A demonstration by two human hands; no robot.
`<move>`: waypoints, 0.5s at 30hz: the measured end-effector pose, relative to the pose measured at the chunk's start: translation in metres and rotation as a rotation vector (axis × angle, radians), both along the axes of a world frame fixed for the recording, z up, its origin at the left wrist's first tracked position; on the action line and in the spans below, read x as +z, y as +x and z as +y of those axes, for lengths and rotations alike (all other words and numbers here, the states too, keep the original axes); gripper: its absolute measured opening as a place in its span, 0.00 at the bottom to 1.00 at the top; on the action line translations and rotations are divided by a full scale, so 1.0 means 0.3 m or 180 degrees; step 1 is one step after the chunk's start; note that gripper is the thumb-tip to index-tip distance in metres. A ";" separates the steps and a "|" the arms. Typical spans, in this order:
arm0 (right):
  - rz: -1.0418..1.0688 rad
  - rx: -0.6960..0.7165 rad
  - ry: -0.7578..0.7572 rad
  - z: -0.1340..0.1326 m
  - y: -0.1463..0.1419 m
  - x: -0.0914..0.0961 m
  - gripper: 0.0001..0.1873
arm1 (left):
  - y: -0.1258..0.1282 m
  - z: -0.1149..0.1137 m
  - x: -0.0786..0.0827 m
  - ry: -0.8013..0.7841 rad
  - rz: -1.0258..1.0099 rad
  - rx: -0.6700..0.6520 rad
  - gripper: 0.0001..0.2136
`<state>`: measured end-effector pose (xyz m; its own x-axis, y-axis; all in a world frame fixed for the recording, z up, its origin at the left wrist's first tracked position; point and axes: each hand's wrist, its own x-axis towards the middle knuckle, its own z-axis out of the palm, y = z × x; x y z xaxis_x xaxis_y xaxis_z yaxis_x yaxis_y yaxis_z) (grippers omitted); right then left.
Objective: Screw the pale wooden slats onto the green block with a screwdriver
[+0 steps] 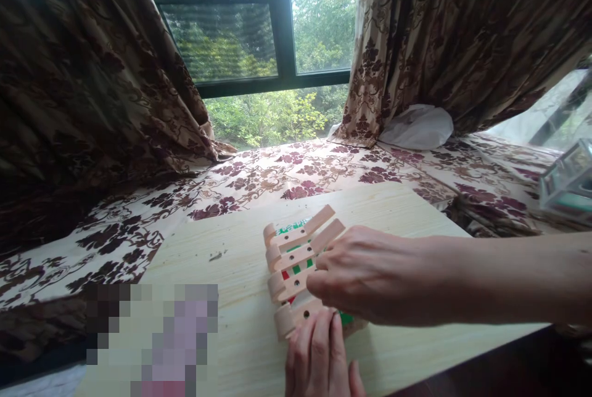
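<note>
On the pale wood-grain table [245,298] lies a row of light wooden pieces [296,283], side by side. Each has a rounded raised left end and a small dark round hole or screw. Two slanting wooden arms [320,219] rise at the far end. Green, white and red printed material [296,269] shows between and under the pieces. My right hand [345,280] is closed over the row's right side; what its fingers pinch is hidden. My left hand [319,351] has its fingers stretched over the nearest piece, touching it, thumb apart.
Small dark crumbs [218,256] lie on the table left of the row. Behind it spreads a flower-patterned cloth [296,169] below a window [282,33] with heavy curtains [87,45]. A clear plastic box [568,181] stands far right. A pixelated patch covers the lower left.
</note>
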<state>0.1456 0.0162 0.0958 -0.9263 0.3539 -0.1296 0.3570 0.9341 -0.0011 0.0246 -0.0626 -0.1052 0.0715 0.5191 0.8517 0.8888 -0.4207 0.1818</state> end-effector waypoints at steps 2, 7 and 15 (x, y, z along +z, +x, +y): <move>0.0102 -0.0322 0.0039 0.008 -0.006 -0.020 0.07 | -0.001 0.000 0.001 -0.0006 0.0014 -0.0002 0.15; 0.0387 -0.0776 0.0084 0.027 -0.018 -0.041 0.11 | -0.003 -0.001 0.008 0.0005 0.0053 0.0025 0.15; 0.0090 0.0199 0.0017 -0.002 0.001 0.015 0.06 | -0.001 -0.004 0.000 -0.0006 -0.0014 0.0010 0.15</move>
<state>0.1459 0.0155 0.1004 -0.9498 0.2959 -0.1012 0.2979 0.9546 -0.0053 0.0242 -0.0638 -0.1052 0.0661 0.5209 0.8511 0.8893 -0.4176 0.1865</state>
